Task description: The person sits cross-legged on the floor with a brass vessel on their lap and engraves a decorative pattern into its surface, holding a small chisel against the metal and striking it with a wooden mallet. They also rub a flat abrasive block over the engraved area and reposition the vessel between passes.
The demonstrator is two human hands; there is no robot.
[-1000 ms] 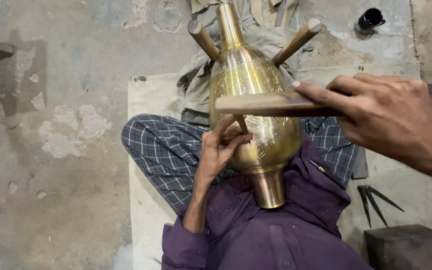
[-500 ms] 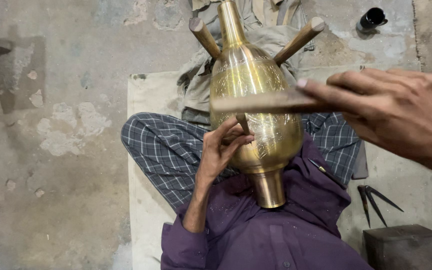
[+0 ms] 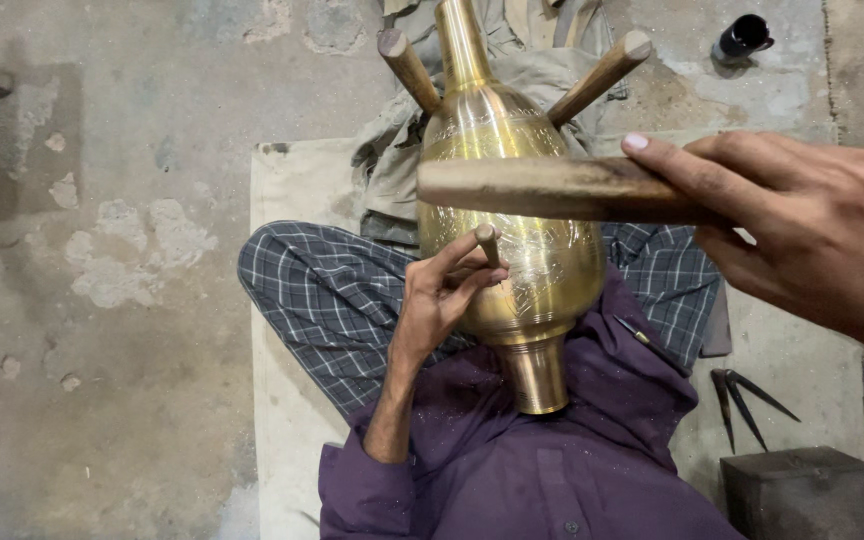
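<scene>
**brassfan:** Down at 6 o'clock, closest to the camera, it's just the purple shirt (image 3: 512, 480), with checked trousers (image 3: 332, 300) on crossed legs either side. The vase (image 3: 512, 250) lies across the lap, foot toward the shirt, neck pointing off to 12.

**tinker_22:** What are the hands doing?

**brassfan:** Left hand (image 3: 442, 295) comes up from about 7 o'clock, fingers pinched shut around a small punch (image 3: 489, 243), which stands with its tip against the brass belly. Right hand (image 3: 802, 225) enters from 3 o'clock, fingers wrapped tight round a wooden mallet (image 3: 542, 188), forefinger laid along the top. The mallet head hangs crosswise over the vase, just above the punch, not touching it.

**tinker_22:** Anything else around?

**brassfan:** At 4 o'clock there's a dark block (image 3: 807, 490) and a pair of dividers (image 3: 742, 390) on the floor. A pale mat (image 3: 282, 190) is under the legs. Further out at 12, two wooden pegs (image 3: 407, 65) angle up either side of the vase neck, over a heap of cloth (image 3: 392, 150). Way off at 1 o'clock, a small black cup (image 3: 744, 36) sits on the concrete.
</scene>
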